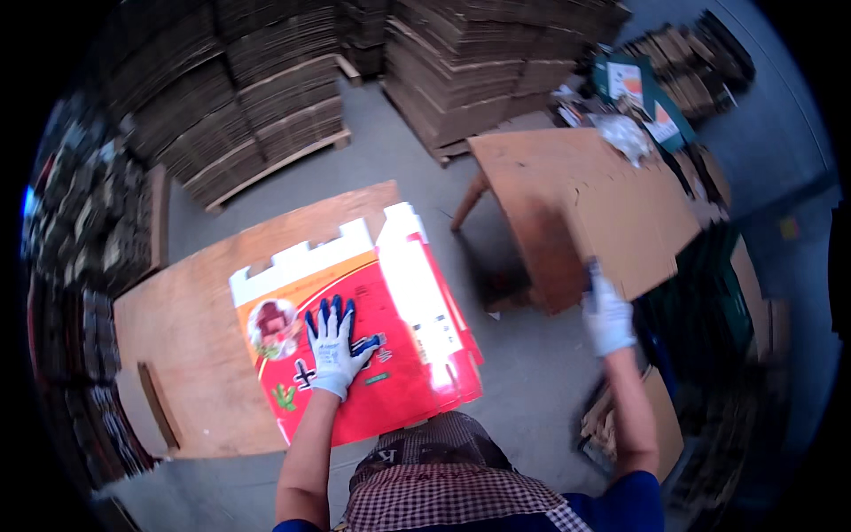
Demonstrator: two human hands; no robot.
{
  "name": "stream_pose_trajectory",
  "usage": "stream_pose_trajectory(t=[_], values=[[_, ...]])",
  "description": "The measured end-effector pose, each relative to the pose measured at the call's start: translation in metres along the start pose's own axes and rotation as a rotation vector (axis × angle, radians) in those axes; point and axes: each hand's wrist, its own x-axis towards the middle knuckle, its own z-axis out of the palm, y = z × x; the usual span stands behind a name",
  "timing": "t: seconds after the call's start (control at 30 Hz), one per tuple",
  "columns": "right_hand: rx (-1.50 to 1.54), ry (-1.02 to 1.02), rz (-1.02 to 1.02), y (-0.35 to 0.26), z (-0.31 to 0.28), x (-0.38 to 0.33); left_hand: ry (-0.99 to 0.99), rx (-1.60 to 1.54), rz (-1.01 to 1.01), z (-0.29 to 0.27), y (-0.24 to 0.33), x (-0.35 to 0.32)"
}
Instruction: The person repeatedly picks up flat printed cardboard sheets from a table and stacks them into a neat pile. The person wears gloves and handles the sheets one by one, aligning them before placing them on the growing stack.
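Note:
A flat red printed carton blank with white tabs lies on a plywood board in front of me. My left hand, in a white glove with blue fingers, presses flat on the red carton, fingers spread. My right hand, in a white glove, reaches out to the right and grips the near edge of a brown cardboard sheet that lies on a wooden table.
Tall stacks of flattened brown cardboard on pallets stand at the back. More stacks rise behind the table. Dark bundles line the left side. Papers and a green box sit at the table's far end. Grey concrete floor lies between.

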Motion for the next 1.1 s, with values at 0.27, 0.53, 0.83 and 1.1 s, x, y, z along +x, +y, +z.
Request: stream_pose_trajectory(t=[0.27,0.53,0.83,1.1], values=[[0.550,0.285,0.275,-0.065,-0.267,0.008,0.381,-0.159,-0.719,0.014,-0.123,-0.080],[1.168,0.043,0.353,-0.133,-0.177,0.007,0.464,-0.592,-0.824,0.009,-0.131,-0.085],[1.659,-0.421,0.434,-0.245,0.126,-0.067,0.411,-0.985,-0.900,-0.006,-0.137,-0.082],[1.425,-0.440,0.357,-0.229,0.134,-0.080,0.459,-0.007,-0.357,0.021,-0.094,-0.040]])
